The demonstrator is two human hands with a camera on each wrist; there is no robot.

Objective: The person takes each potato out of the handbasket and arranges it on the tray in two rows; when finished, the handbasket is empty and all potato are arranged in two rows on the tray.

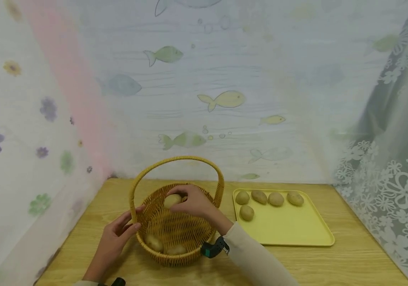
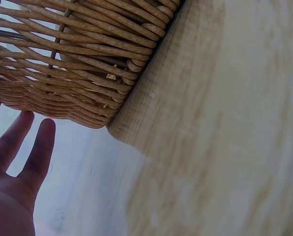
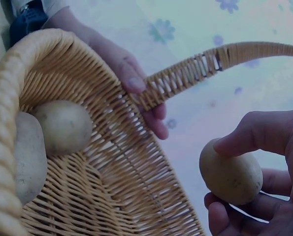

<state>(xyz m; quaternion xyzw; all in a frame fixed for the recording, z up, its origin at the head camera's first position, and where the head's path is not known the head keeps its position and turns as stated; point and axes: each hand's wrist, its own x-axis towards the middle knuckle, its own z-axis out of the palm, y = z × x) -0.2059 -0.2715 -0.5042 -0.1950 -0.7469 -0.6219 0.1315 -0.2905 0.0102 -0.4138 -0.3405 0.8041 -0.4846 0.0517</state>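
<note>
A wicker basket (image 1: 175, 260) with a tall arched handle stands on the table. My right hand (image 1: 193, 202) is over the basket's inside and pinches a potato (image 1: 172, 201) between thumb and fingers; the right wrist view shows this potato (image 3: 230, 174) above the rim's level. My left hand (image 1: 116, 234) holds the basket at the left foot of the handle, thumb on the near side and fingers beyond, as the right wrist view also shows. In the basket lie two potatoes, one at the left (image 1: 154, 242) and another (image 1: 177, 250) near the front.
To the right a yellow tray (image 1: 286, 228) holds several potatoes (image 1: 276, 199) along its back and left side. The wooden table (image 1: 354, 238) ends at patterned curtains (image 1: 189, 99) behind and on both sides.
</note>
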